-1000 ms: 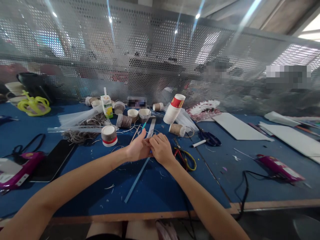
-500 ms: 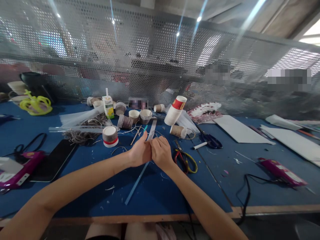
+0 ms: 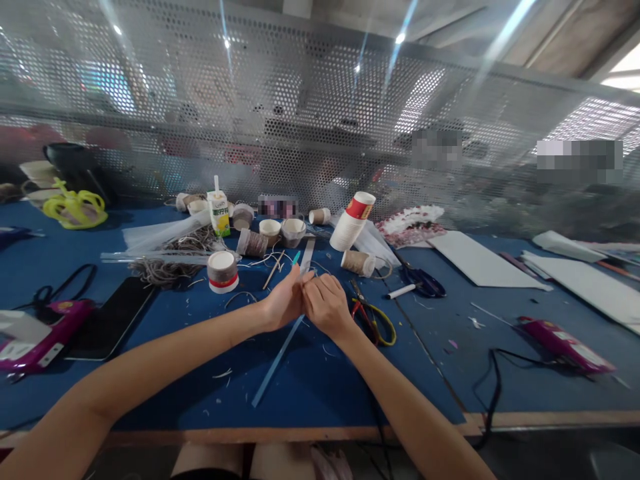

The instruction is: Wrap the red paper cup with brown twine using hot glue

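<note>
My left hand (image 3: 286,298) and my right hand (image 3: 326,301) meet over the middle of the blue table, fingers closed and touching. Whatever is pinched between them is hidden by the fingers; only a thin pale bit shows at the fingertips. Beneath both hands a long, flat, translucent strip (image 3: 278,365) slants across the tabletop. Past my left thumb pokes a small teal tip (image 3: 296,257). Scissors with red and yellow handles (image 3: 383,325) lie just right of my right hand. A cord-wrapped cup with a red band (image 3: 223,272) stands left of my left hand.
Farther back are a stack of paper cups (image 3: 349,230), a drink carton (image 3: 219,213) and a tangle of grey cord (image 3: 167,265). Purple glue guns lie left (image 3: 60,333) and right (image 3: 565,343). A phone (image 3: 113,323), dark-handled scissors (image 3: 425,283) and white boards (image 3: 487,260) are around.
Both hands stay together over the strip, with only a slight shift of the fingers. The whole view has moved a little; nothing else on the table has visibly changed.
</note>
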`<move>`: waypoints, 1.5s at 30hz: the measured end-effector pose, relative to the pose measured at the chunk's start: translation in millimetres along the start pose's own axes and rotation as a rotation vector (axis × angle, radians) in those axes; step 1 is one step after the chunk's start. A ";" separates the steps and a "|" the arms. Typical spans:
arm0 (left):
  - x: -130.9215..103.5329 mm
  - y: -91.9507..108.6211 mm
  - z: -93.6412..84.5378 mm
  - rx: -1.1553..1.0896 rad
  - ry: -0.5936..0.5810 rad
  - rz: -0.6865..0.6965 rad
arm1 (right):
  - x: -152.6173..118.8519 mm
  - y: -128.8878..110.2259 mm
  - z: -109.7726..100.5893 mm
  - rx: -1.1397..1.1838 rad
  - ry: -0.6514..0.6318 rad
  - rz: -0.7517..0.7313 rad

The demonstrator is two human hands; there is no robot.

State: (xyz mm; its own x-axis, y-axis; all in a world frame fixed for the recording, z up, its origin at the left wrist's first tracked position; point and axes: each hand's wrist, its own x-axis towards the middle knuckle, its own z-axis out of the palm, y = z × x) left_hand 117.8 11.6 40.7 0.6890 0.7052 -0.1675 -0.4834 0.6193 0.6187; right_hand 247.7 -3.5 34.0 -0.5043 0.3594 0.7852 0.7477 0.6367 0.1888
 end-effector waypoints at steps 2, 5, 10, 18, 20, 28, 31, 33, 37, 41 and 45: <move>0.7 0.4 -0.8 0.019 -0.024 0.006 | -0.4 -0.4 -0.1 0.008 0.001 0.022; 0.8 0.9 2.4 0.039 -0.079 -0.002 | 0.3 -1.8 -0.7 0.037 0.000 0.068; 0.0 -0.3 8.7 0.054 -0.046 -0.017 | 2.2 -3.6 -1.2 0.093 -0.004 0.132; -4.4 -0.1 13.4 -0.010 -0.028 -0.021 | 2.4 -3.2 -0.6 0.208 -0.012 0.088; -5.1 0.1 14.2 -0.012 -0.023 -0.013 | 2.8 -3.9 0.2 0.233 -0.004 0.096; -3.0 3.2 8.1 0.036 -0.113 -0.008 | -1.4 -6.4 -0.1 0.317 0.086 0.249; -4.2 6.7 8.1 0.068 -0.174 -0.025 | -2.8 -4.0 -3.7 0.328 0.125 0.358; -5.1 8.1 8.7 0.080 -0.196 -0.041 | -2.0 -1.7 -6.1 0.331 0.113 0.383; -3.1 5.1 6.8 0.056 -0.178 -0.041 | 2.9 0.1 -8.4 0.335 0.007 0.302; 1.4 -0.6 2.1 0.019 -0.143 -0.028 | 5.6 -2.5 -6.7 0.342 -0.066 0.223; 1.4 -2.1 2.9 0.033 -0.155 -0.020 | 3.4 -4.0 -5.5 0.358 -0.071 0.209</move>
State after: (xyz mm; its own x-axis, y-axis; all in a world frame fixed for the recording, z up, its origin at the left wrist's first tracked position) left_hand 121.4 10.2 41.4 0.7750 0.6290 -0.0611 -0.4524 0.6197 0.6414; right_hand 245.5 -8.6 39.2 -0.3955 0.5445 0.7396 0.6460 0.7373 -0.1974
